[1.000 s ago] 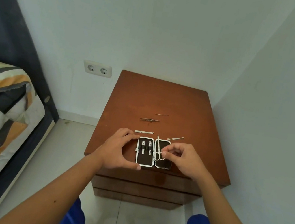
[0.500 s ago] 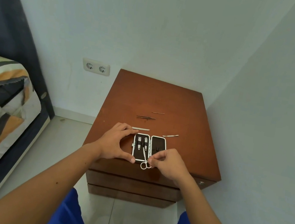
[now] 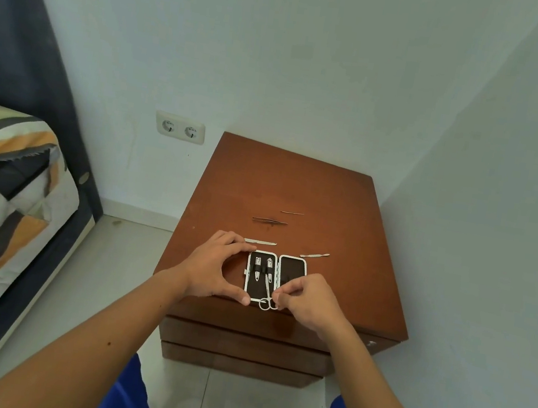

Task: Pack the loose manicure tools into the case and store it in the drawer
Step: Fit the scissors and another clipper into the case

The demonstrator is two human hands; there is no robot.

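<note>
I see the open case (image 3: 275, 278) lying near the front edge of the brown bench (image 3: 344, 221); my left hand (image 3: 213, 270) curls round its left side; my right hand (image 3: 311, 299) pinches the small scissors (image 3: 267, 298) over the case; four loose tools lie behind.

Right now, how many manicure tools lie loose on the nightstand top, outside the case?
4: thin pick farthest back, tweezers nearer, file by the left hand, pusher behind the case. Hands may hide more.
</note>
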